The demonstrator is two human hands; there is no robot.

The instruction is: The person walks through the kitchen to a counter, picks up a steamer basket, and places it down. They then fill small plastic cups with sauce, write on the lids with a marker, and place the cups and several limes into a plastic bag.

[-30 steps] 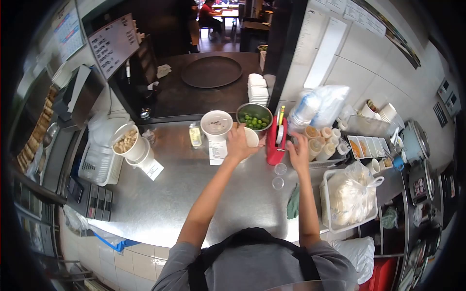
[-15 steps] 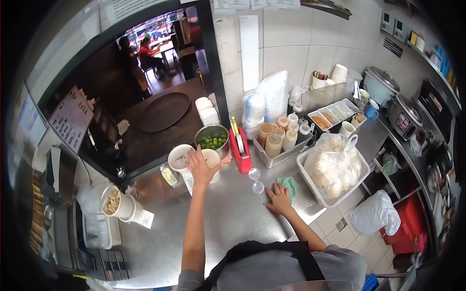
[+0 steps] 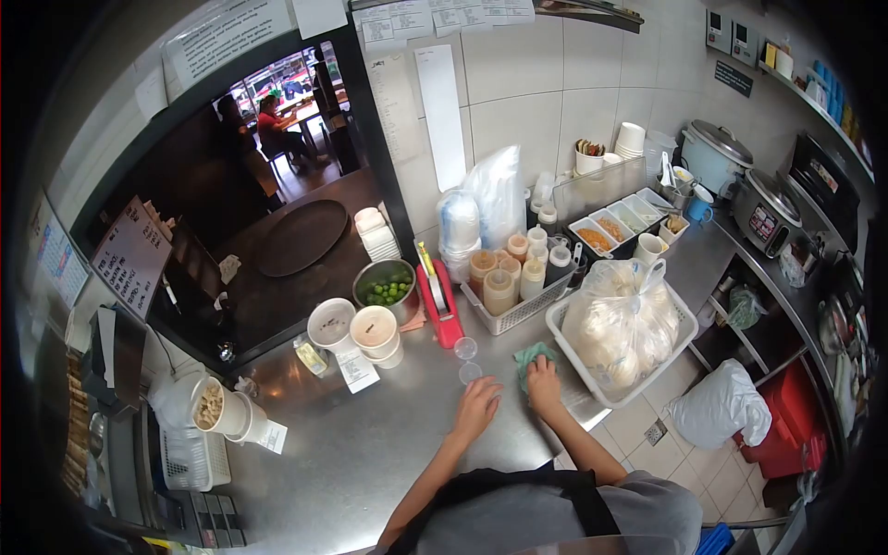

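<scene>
My right hand [image 3: 543, 387] has its fingers closed on a green cloth [image 3: 532, 355] lying on the steel counter. To its left, my left hand [image 3: 475, 409] hovers low over the counter with slightly curled fingers apart and nothing visible in them. Just beyond its fingertips lie two clear round lids [image 3: 466, 349], the nearer one almost at the fingers. Farther off is a red tape dispenser [image 3: 441, 305]. Left of that are a lidded paper tub [image 3: 375, 331] stacked on another, an open white tub [image 3: 331, 324] and a printed receipt [image 3: 358, 372].
A metal pot of green limes [image 3: 386, 289] stands behind the tubs. A basket of sauce bottles [image 3: 518, 314] and a white crate [image 3: 610, 402] with a filled plastic bag line the right. More tubs [image 3: 217, 407] stand at left. The counter edge [image 3: 592, 421] drops to the floor at right.
My left hand has drawn back from the tubs toward the clear lids. My right hand has moved from beside the green cloth onto it and closed on it. The view has shifted slightly.
</scene>
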